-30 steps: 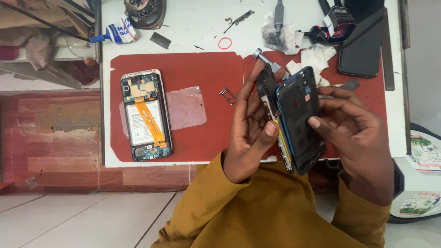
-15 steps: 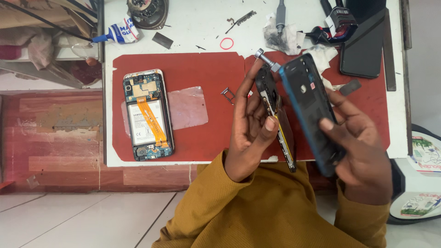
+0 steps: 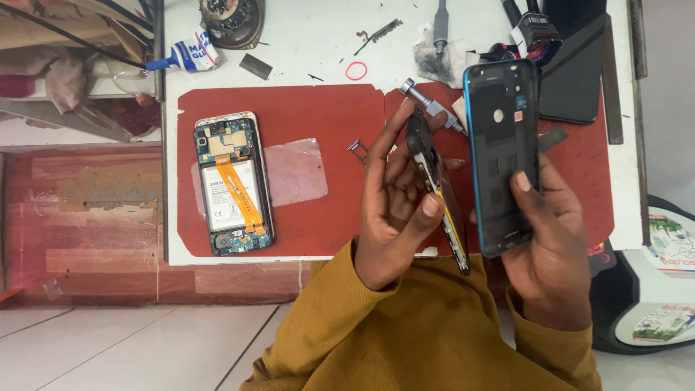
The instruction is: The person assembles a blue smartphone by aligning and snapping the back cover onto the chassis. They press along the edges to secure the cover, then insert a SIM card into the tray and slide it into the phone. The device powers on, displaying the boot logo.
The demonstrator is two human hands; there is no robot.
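Left hand (image 3: 394, 217) gripping the thin black phone body (image 3: 436, 190) edge-on, thumb pressed against its side, fingers curled round the back, tilted so only the rim shows. Right hand (image 3: 546, 242) clamped on the blue-edged black plastic back cover (image 3: 502, 156), inner side up, thumb across the lower half. Two parts fully split, held just beside each other above the right end of the red rubber work mat (image 3: 304, 108). Hands apart, not touching.

Over on the left of the mat: another opened phone with an orange flex cable across its battery (image 3: 234, 185), lying flat next to a clear plastic film sheet (image 3: 293, 171). Small metal screwdriver (image 3: 431, 107) near the mat's top edge, red rubber ring (image 3: 355, 70) on the white tabletop (image 3: 304, 43).
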